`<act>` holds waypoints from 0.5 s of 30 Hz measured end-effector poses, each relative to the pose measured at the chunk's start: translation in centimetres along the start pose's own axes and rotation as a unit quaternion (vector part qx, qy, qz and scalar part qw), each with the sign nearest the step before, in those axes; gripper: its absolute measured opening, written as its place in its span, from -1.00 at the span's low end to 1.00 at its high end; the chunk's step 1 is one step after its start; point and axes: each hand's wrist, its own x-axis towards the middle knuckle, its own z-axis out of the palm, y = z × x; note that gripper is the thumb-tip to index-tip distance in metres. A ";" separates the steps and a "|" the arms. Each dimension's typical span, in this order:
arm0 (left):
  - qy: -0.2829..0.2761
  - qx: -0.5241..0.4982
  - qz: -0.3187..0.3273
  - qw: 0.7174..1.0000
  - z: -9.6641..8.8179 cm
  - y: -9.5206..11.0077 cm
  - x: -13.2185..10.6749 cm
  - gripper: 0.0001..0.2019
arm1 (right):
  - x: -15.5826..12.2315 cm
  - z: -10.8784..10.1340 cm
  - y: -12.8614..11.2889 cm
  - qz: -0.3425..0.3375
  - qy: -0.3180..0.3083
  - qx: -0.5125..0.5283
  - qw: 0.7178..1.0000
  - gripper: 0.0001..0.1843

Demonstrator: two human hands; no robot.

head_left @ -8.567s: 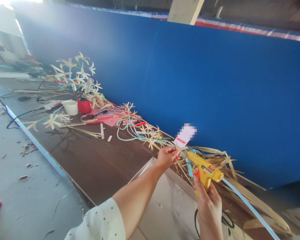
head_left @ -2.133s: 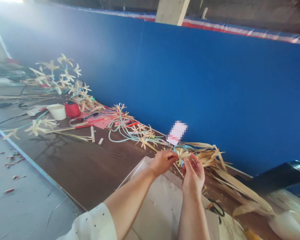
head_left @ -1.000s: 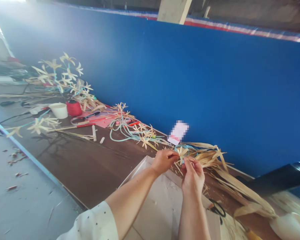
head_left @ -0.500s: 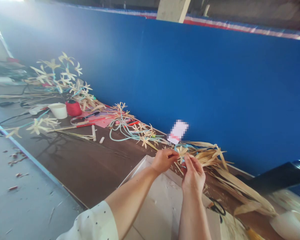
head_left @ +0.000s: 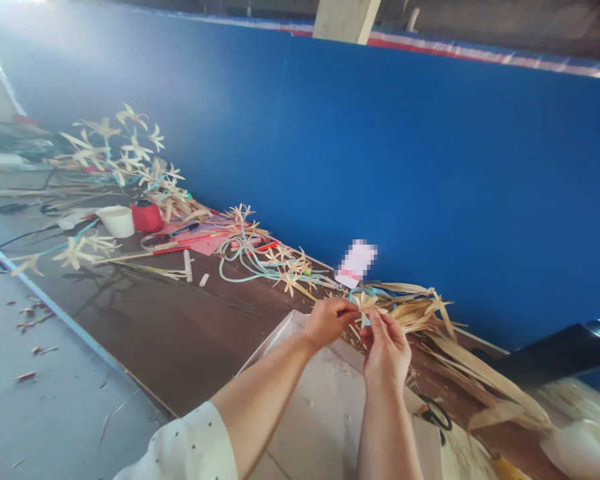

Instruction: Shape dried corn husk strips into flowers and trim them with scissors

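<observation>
No text can be read. The white card (head_left: 356, 263) with a pink band, between 3 and 4 o'clock from the view's centre, is pixelated, any print on it illegible.

We wear a loose, off-white sleeve (head_left: 185, 448), sparsely dotted in a dark colour, well behind the left hand (head_left: 330, 321). It is lightly creased, and its wide cuff (head_left: 223, 430) ends well short of the wrist (head_left: 305, 341). Between them our left forearm (head_left: 270, 387) is bare; behind the right hand (head_left: 387, 343), our right forearm (head_left: 387, 427) is bare too, as far as it shows.
</observation>
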 end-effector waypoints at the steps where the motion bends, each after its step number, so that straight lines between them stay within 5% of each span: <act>1: 0.000 0.000 0.000 1.000 0.0 0.0 0.0 -0.87 | 0.0 0.0 0.0 0.000 0.002 0.000 1.000 -0.59; 15: 0.001 0.004 -0.021 1.000 0.1 0.2 0.0 -0.86 | 0.2 -0.1 0.2 -0.012 -0.001 -0.010 1.000 -0.60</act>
